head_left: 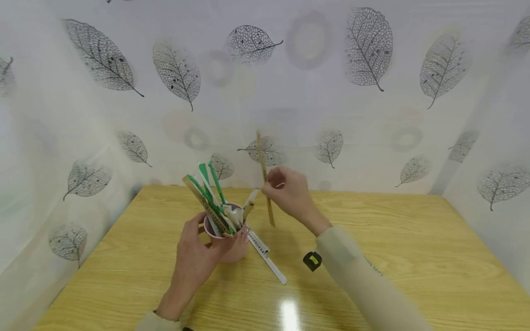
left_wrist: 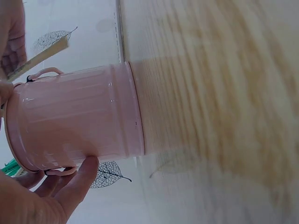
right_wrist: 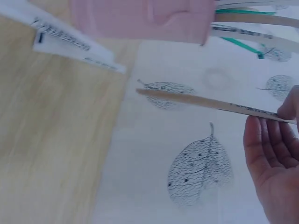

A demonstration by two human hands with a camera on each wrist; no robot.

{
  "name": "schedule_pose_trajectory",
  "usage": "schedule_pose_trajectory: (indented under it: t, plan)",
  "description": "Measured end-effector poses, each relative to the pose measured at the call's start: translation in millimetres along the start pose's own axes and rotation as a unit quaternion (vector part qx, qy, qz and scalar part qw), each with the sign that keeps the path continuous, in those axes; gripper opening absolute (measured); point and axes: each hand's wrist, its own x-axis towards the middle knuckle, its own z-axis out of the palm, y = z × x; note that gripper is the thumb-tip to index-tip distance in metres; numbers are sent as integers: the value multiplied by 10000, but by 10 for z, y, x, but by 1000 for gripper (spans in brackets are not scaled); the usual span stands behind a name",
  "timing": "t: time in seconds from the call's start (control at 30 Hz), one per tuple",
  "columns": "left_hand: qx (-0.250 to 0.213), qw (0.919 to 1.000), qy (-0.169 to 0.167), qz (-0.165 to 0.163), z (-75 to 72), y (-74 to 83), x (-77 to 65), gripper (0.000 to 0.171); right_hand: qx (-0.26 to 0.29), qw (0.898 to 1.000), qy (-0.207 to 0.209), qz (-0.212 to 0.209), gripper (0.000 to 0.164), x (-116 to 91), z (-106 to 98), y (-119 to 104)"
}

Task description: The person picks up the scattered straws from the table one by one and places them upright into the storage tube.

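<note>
My left hand grips a small pink bucket at its side and rim. In the left wrist view the bucket stands on the table, with a looped handle at each side. Green, white and brown slim paper-wrapped sticks poke out of its top. To the right of the bucket, my right hand pinches a slim brown paper-wrapped stick between thumb and fingers. In the right wrist view this stick carries small dark print and is apart from the bucket.
White printed slim packets lie on the wooden table, just right of the bucket. A small black object with a yellow-green patch shows beside the right sleeve. Behind the table hangs a pale leaf-patterned curtain.
</note>
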Motion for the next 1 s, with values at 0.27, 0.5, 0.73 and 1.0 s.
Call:
schedule_pose_trajectory:
  t: [0.27,0.5,0.73,1.0]
  plan:
    - [40,9999,62,98,7,-10,-2,79,1080,9930,443,-199,10,123,-27,-274]
    - [66,9999,72,130,1,-18,-3,78,1904,9795,565,-322,11,166,0,-474]
    - [60,9998,68,178,-5,-18,-6,79,1744,9845,87,-160,10,89,52,-610]
    - [-18,9998,109,156,5,-13,-4,78,1318,9887,-681,-204,11,53,234,-209]
